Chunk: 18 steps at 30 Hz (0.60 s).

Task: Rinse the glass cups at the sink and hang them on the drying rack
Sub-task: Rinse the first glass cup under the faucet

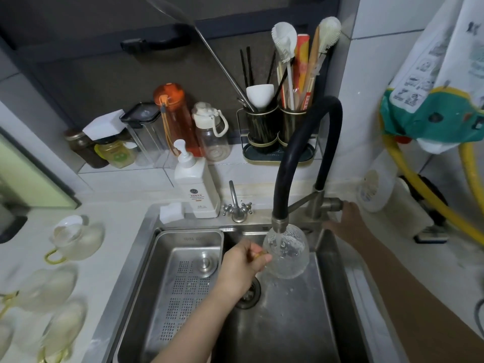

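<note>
Counter [125, 231] at left: four glass cups waiting, gold handles, nearest sink one at [76, 238]; lowest ones blurred, count uncertain. Left hand [242, 263], grip closed on handle of fifth cup [286, 254], held over sink [288, 323] directly under faucet head [280, 224], water running in. Right hand [348, 214] on faucet lever; grip state unclear. Step: rinsing. Next likely: swirl, tip out, shut water. Drying rack not visible.

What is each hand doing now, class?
Left hand: closed on the glass cup handle.
Right hand: on the faucet lever; grip cannot be told.
</note>
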Motion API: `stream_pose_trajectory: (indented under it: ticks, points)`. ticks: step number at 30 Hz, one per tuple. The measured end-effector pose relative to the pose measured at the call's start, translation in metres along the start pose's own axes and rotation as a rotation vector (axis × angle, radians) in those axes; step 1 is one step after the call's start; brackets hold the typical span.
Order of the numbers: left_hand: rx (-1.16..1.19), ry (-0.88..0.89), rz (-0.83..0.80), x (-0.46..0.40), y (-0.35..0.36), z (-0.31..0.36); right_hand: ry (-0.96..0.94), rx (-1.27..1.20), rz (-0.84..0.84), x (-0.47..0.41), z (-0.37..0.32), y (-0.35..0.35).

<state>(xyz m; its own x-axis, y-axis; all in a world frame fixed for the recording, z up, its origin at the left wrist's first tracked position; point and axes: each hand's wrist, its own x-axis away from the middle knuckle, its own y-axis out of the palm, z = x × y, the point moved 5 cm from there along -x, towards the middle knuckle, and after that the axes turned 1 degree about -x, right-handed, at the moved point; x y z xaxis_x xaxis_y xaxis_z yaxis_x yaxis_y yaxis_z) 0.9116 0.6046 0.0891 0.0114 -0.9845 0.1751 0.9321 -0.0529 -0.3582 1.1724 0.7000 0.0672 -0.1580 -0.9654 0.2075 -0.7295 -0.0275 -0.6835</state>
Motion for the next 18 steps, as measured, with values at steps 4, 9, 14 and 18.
stream_pose_trajectory:
  ticks: [4, 9, 14, 18]
  points:
    - [0.016, -0.005, -0.007, 0.005, -0.002, -0.004, -0.085, -0.052, 0.093, 0.008, 0.004, 0.010]
    - [0.044, -0.001, -0.025, 0.010, -0.009, -0.003, -0.118, -0.258, -0.176, 0.063, 0.004, 0.049]
    - [0.132, -0.010, -0.071, 0.017, -0.024, -0.002, -0.169, -0.395, -0.325, 0.097, 0.013, 0.083]
    - [0.192, -0.020, -0.085, 0.029, -0.035, -0.006, -0.040, -0.675, -0.302, 0.161, -0.023, 0.088]
